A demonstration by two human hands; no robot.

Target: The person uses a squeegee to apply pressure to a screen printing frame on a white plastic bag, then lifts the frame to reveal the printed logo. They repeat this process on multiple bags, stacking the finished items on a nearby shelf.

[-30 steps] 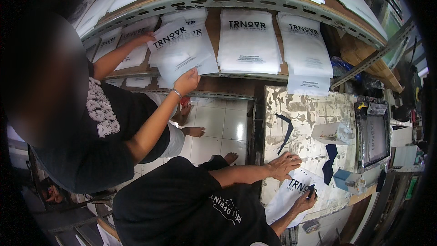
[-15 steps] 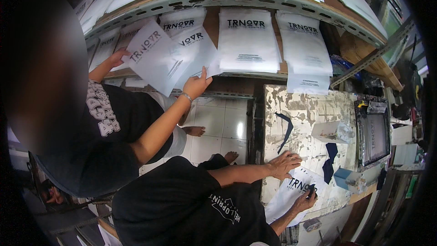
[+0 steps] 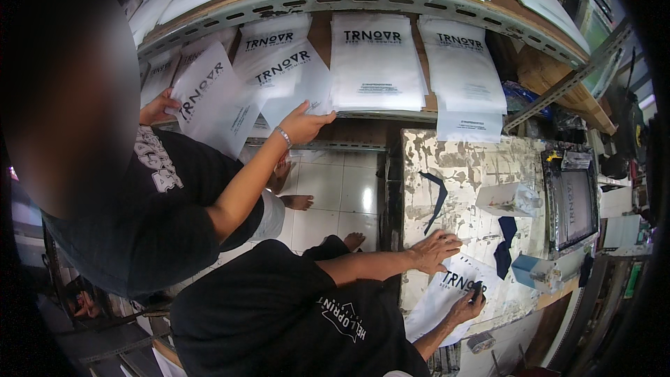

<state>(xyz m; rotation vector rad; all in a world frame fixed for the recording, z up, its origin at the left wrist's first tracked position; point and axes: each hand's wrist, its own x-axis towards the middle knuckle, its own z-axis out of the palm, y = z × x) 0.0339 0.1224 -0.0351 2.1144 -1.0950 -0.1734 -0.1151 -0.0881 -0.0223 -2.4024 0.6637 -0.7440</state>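
Observation:
My left hand [image 3: 434, 251] lies with its fingers stretched out on the worn, paint-flecked table [image 3: 460, 160], at the top corner of a frosted white bag [image 3: 427, 301] with dark print. Lower on the same bag, my right hand [image 3: 465, 308] is closed around a small dark wad [image 3: 477, 287], which looks like cloth and touches the printed area. A bent dark strip of cloth [image 3: 440, 202] and a crumpled dark cloth [image 3: 503, 255] lie farther over on the table.
On my left a co-worker holds two printed white bags [image 3: 209, 98] by the shelf [image 3: 391, 3], where several stacks of bags lie. A framed printing screen [image 3: 572, 202], a whitish block [image 3: 506, 199] and a blue-and-white box [image 3: 537, 274] stand on the table's right side.
The co-worker's two bags have moved apart and swung, the nearer one to the left. My own hands and the bag under them show almost no movement.

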